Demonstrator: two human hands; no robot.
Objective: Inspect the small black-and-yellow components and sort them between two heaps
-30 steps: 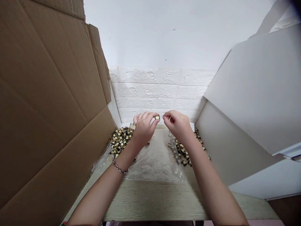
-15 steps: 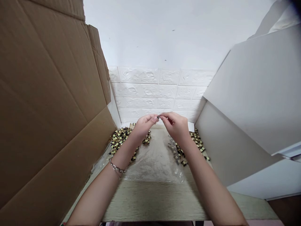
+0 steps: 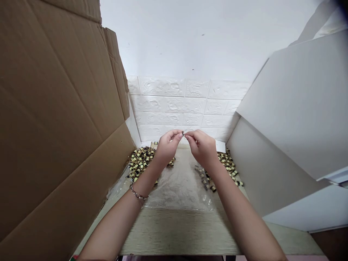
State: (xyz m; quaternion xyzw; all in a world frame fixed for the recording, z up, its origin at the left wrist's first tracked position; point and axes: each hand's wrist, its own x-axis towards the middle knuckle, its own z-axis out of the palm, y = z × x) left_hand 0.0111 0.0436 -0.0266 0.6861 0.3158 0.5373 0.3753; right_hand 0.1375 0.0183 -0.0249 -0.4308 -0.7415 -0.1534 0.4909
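One part (image 3: 183, 133), seemingly mid-work, is pinched by left hand (image 3: 167, 145) and right hand (image 3: 203, 145); which is done, left heap (image 3: 139, 159) or right heap (image 3: 230, 165), is unclear.

Pale table (image 3: 179, 232), clear plastic sheet (image 3: 179, 185) — flat, left parts heap (image 3: 141, 159), right parts heap (image 3: 230, 166)

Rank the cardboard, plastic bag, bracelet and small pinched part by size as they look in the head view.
Largest to smallest:
1. Cardboard
2. Plastic bag
3. Bracelet
4. Small part, partly covered
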